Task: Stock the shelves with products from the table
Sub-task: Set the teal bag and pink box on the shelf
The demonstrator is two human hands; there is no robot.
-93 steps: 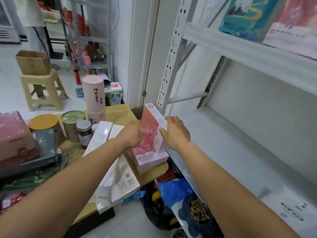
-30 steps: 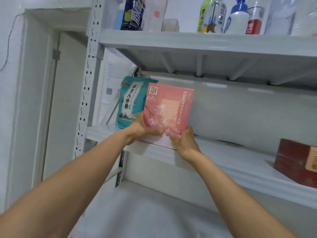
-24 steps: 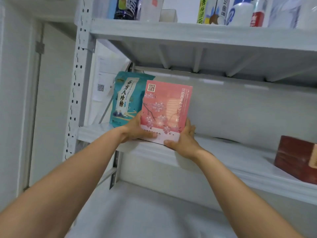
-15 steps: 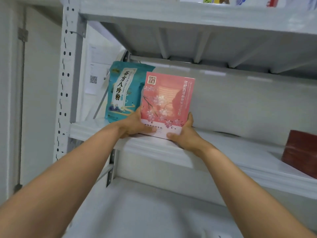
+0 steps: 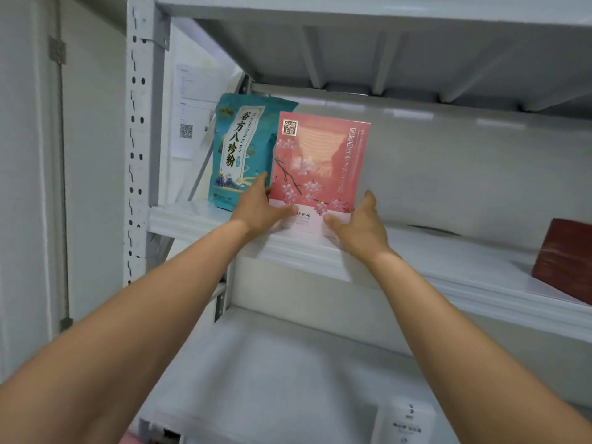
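A flat pink box [image 5: 320, 168], printed with blossom branches, a gold seal at its top left and a white band along the bottom, stands upright and faces outward on the middle shelf [image 5: 192, 216]. It is just behind the front edge, toward the left end. Its left side covers part of a teal pouch [image 5: 237, 155]. The left hand [image 5: 256, 208] and right hand [image 5: 355, 222] grip its lower corners.

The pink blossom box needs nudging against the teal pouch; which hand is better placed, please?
Probably the right hand: it grips the pink blossom box at its outer corner beside bare shelf; the left hand sits between box and teal pouch.
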